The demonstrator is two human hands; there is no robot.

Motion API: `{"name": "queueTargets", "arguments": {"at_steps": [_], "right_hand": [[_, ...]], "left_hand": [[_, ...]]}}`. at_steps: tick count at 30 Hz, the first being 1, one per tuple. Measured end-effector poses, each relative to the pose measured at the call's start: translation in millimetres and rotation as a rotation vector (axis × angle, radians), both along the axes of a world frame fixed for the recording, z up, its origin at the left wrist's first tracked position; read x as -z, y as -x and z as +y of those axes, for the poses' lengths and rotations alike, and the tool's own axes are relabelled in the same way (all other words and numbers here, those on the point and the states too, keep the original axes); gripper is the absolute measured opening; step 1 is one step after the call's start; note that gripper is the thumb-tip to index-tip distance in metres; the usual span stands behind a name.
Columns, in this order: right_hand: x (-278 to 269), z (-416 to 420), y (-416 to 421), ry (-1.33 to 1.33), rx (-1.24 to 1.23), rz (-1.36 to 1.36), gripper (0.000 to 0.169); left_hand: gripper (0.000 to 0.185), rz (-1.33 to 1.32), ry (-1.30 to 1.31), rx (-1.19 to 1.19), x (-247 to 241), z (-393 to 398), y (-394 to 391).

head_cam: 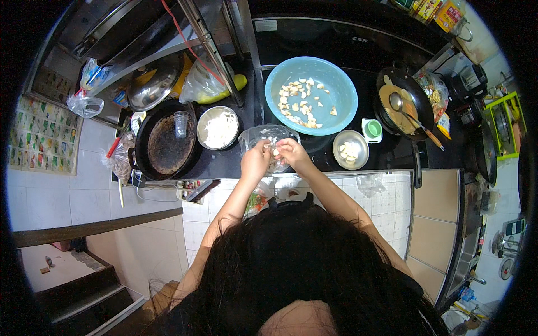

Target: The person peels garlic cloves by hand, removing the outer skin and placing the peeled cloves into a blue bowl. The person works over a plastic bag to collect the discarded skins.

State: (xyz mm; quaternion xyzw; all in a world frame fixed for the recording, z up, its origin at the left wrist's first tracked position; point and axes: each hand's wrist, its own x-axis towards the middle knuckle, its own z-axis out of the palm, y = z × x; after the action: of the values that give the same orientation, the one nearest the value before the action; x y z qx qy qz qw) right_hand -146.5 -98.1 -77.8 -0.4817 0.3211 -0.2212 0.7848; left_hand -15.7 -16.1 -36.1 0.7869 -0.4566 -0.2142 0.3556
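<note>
My left hand [255, 158] and my right hand [295, 155] meet above a clear plastic bag [249, 136] at the counter's front edge. A pale garlic clove [276, 153] is pinched in my right fingertips. The left thumb and fingers are bent close beside it; whether they grip anything is too small to tell. Loose skins seem to lie in the bag. Behind it, a blue plastic basin [336, 119] holds many garlic cloves [303, 108], some with skin on. To the right, a small metal bowl [337, 161] contains peeled cloves [349, 150].
Left stand a metal bowl of white pieces [217, 130] and a dark pan [168, 145] with a clear plastic cup [181, 124]. Right are a green cup [373, 128] on a small white scale [367, 137] and a wok [384, 77] with a ladle [414, 119] in brown liquid.
</note>
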Motion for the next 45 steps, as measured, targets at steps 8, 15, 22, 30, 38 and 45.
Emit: {"name": "queueTargets", "arguments": {"at_steps": [8,15,22,30,38,45], "right_hand": [[15.5,-7.2,10.5,-0.176,0.023,-0.023,0.024],[21.8,-3.5,7.0,-0.143,0.049,-0.029,0.031],[20.6,-8.4,26.5,-0.363,-0.014,-0.163,0.034],[12.8,-18.2,76.7,-0.39,0.213,-0.193,0.027],[20.6,-28.1,152.8,-0.125,0.588,-0.034,0.02],[110.5,-83.3,210.9,0.202,0.657,0.357,0.015]], "left_hand": [[0.023,-0.345,-0.098,0.145,-21.0,6.1,-0.6],[0.027,-0.29,0.222,0.0,-8.1,3.1,-3.5],[0.015,-0.378,0.121,-0.061,-20.3,7.2,-3.9],[0.022,0.168,0.085,0.219,-11.8,-9.0,23.8],[0.032,0.556,-0.192,0.673,20.7,-80.2,98.7],[0.033,0.711,-0.407,0.722,45.5,-108.5,123.2]]}}
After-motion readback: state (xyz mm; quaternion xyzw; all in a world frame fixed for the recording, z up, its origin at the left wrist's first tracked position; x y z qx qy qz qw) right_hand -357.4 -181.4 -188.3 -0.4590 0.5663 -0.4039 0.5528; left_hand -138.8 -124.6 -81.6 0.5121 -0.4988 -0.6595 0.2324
